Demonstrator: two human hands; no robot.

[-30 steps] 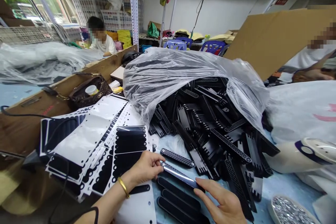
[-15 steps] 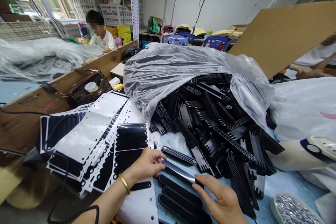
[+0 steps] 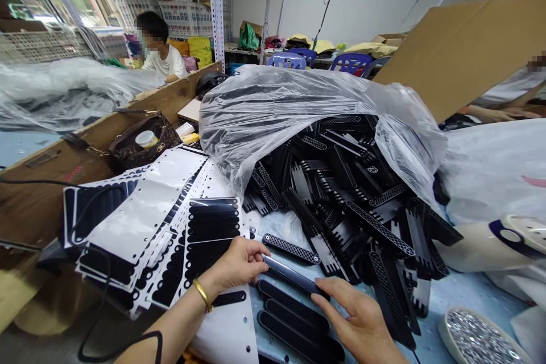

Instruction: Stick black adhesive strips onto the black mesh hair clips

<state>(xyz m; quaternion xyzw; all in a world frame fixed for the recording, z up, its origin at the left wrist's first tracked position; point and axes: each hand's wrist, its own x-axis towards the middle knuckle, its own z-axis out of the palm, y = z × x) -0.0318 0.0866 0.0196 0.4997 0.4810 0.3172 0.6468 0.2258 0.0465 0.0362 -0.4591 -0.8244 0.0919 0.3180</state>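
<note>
A long, glossy black strip (image 3: 294,274) is stretched between both hands, low over the table. My left hand (image 3: 241,261), with a gold bangle at the wrist, pinches its left end between thumb and fingers. At the other end my right hand (image 3: 347,310) grips it the same way. Just in front lie several black rounded-end pieces (image 3: 294,324) in a row. Behind the strip rests a black handle with a lattice pattern (image 3: 291,248). White sheets with black strips on them (image 3: 213,222) lie beside and under my left forearm.
A large heap of black slotted handles (image 3: 341,199) spills from a clear plastic bag (image 3: 273,102). To the right are a bowl of small metal parts (image 3: 482,335) and a white rounded device (image 3: 490,244). A brown handbag (image 3: 145,139) stands by the wooden board (image 3: 34,199). Other people sit further back.
The strip stays held at both ends and has turned slightly, its shine now duller. Both hands are almost in the same place. The view has shifted a little.
</note>
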